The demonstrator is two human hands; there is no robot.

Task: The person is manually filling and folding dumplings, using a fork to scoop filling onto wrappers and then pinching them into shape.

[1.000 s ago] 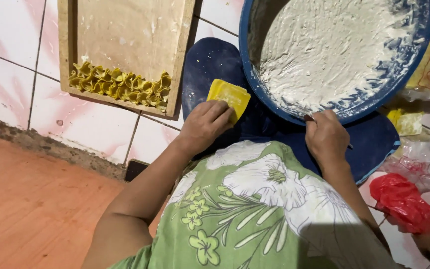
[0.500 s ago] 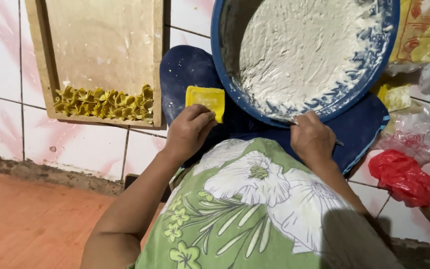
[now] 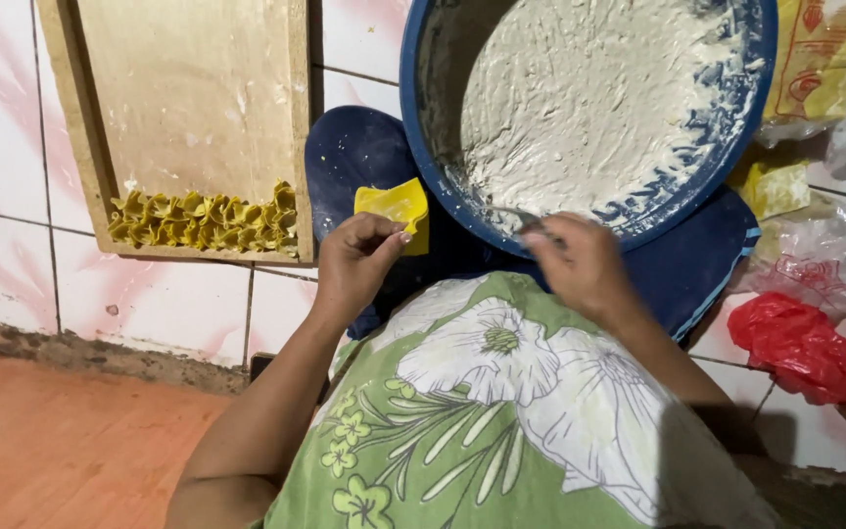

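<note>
We see the left hand (image 3: pixel 359 257) pinching a small yellow wrapper (image 3: pixel 394 208), a thin, soft square with one corner curling, held just beside the near rim of the blue basin (image 3: pixel 423 147). The right hand (image 3: pixel 585 264) is closed around a metal spoon (image 3: pixel 521 217) whose tip dips into the pale, sticky filling (image 3: pixel 599 98) at that near rim. On the wooden tray (image 3: pixel 198 88), folded yellow dumplings (image 3: pixel 206 220) line its near edge.

Tray (image 3: pixel 198 98) left of basin (image 3: pixel 580 108); folded pieces (image 3: pixel 208 220) along tray's near edge; wrapper (image 3: pixel 394 208) between them; bags (image 3: pixel 800 343) right of basin
</note>
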